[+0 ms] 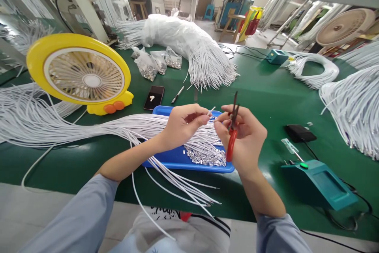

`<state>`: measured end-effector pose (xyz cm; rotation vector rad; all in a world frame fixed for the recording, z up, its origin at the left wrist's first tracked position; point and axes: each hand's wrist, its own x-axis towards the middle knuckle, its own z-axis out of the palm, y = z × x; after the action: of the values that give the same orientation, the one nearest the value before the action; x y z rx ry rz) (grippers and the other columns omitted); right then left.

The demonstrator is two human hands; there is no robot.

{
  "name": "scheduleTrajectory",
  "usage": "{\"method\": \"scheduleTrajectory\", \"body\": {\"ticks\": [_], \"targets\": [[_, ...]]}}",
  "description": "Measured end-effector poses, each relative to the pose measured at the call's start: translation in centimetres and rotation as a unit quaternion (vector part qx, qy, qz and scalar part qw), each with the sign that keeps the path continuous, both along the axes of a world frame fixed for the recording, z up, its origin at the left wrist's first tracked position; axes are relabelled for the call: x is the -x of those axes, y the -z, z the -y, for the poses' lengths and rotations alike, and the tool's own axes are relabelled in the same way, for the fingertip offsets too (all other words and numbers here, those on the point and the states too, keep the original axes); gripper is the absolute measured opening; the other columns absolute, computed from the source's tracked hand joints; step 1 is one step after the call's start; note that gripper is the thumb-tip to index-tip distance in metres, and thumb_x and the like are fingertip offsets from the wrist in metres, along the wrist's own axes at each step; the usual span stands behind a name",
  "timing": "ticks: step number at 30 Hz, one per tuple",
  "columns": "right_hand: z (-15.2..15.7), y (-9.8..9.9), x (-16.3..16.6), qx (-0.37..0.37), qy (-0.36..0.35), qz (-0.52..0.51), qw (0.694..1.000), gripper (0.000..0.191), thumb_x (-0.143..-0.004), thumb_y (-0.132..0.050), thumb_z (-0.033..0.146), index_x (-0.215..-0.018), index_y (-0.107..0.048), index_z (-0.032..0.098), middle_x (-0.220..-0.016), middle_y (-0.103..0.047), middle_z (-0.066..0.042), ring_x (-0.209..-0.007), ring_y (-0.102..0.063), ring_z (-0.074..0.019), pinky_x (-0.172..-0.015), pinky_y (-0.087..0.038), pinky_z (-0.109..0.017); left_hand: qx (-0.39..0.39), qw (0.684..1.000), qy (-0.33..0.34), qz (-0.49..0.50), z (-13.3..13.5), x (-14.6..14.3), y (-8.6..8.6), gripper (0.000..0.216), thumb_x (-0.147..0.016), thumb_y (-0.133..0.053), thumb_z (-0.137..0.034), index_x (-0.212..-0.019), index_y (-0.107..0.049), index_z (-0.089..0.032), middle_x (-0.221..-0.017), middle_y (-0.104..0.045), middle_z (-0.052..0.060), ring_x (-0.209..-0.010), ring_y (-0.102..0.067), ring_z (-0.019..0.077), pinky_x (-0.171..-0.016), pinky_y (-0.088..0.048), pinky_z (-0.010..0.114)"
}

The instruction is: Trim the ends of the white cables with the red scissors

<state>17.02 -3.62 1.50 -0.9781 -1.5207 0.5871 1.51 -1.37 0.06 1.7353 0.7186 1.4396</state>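
Observation:
My left hand (182,124) is closed in a pinch on a thin white wire (212,109), its tip pointing right. My right hand (244,136) is closed around red-handled pliers (232,134), the dark jaws pointing up, while its fingertips meet the wire end. Both hands hover over a blue tray (177,160) that holds small silver metal terminals (205,158). A thick bundle of white wires (89,124) lies across the green table (260,91) from the left and over the tray.
A yellow desk fan (79,73) stands at the left. Bags of terminals (151,65), a phone (154,97) and a pen (177,95) lie behind the tray. A teal device (321,184) and a black box (300,133) sit right. More wire bundles (355,103) lie around.

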Motion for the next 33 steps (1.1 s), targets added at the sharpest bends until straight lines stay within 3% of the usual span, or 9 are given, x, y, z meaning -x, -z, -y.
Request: {"method": "scheduleTrajectory", "body": {"ticks": [4,9,16,22,27,33], "targets": [[-0.4,-0.5,-0.4,-0.005,-0.005,-0.051,0.999,0.026,-0.076,-0.070,0.016,-0.100,-0.062,0.023,-0.082,-0.071,0.001,-0.066,-0.061,-0.0110,-0.062,-0.048,-0.026,0.097,0.991,0.082,0.040,-0.2,0.2,-0.4,0.029,-0.087,-0.065,-0.037,-0.075,-0.068,-0.011,-0.061,-0.062,0.002,-0.046,-0.042,0.0044,-0.042,-0.035,0.017],[-0.6,-0.4,-0.3,0.023,-0.044,-0.060,0.997,0.028,-0.074,-0.073,0.018,-0.098,-0.063,0.024,-0.080,-0.070,0.002,-0.062,-0.060,-0.0104,-0.057,-0.048,-0.025,0.126,0.982,0.134,0.049,-0.1,0.0,-0.3,0.028,-0.088,-0.064,-0.035,-0.073,-0.069,-0.011,-0.061,-0.063,0.002,-0.046,-0.041,0.0039,-0.044,-0.034,0.018],[-0.4,-0.4,-0.5,0.036,-0.050,-0.062,0.996,0.030,-0.071,-0.079,0.023,-0.098,-0.064,0.026,-0.077,-0.069,0.003,-0.061,-0.060,-0.0115,-0.055,-0.048,-0.026,0.129,0.980,0.142,0.048,0.2,-0.2,-0.4,0.029,-0.086,-0.066,-0.038,-0.075,-0.069,-0.011,-0.060,-0.063,0.003,-0.052,-0.053,0.0071,-0.050,-0.044,0.019],[-0.4,-0.7,-1.0,0.046,-0.058,-0.041,0.996,0.027,-0.073,-0.077,0.030,-0.098,-0.065,0.028,-0.077,-0.070,0.002,-0.063,-0.064,-0.0139,-0.053,-0.050,-0.027,0.111,0.989,0.084,0.048,0.4,-0.3,-0.4,0.033,-0.076,-0.075,-0.043,-0.071,-0.069,-0.011,-0.062,-0.064,0.004,-0.056,-0.055,0.0089,-0.050,-0.046,0.020],[-0.2,-1.1,-1.0,0.042,-0.052,-0.037,0.997,0.026,-0.073,-0.077,0.024,-0.096,-0.066,0.026,-0.076,-0.069,0.002,-0.067,-0.066,-0.0137,-0.059,-0.053,-0.027,0.091,0.994,0.052,0.042,0.5,-0.4,-0.2,0.033,-0.073,-0.078,-0.042,-0.072,-0.071,-0.010,-0.063,-0.063,0.004,-0.056,-0.053,0.0090,-0.048,-0.044,0.020],[-0.6,-1.1,-1.2,0.033,-0.062,-0.008,0.997,0.026,-0.072,-0.076,0.022,-0.096,-0.065,0.025,-0.072,-0.068,0.003,-0.064,-0.065,-0.0142,-0.061,-0.054,-0.029,0.090,0.991,0.083,0.047,0.3,-0.4,-0.2,0.029,-0.079,-0.073,-0.040,-0.074,-0.070,-0.011,-0.063,-0.066,0.004,-0.055,-0.056,0.0089,-0.049,-0.048,0.019]]}}
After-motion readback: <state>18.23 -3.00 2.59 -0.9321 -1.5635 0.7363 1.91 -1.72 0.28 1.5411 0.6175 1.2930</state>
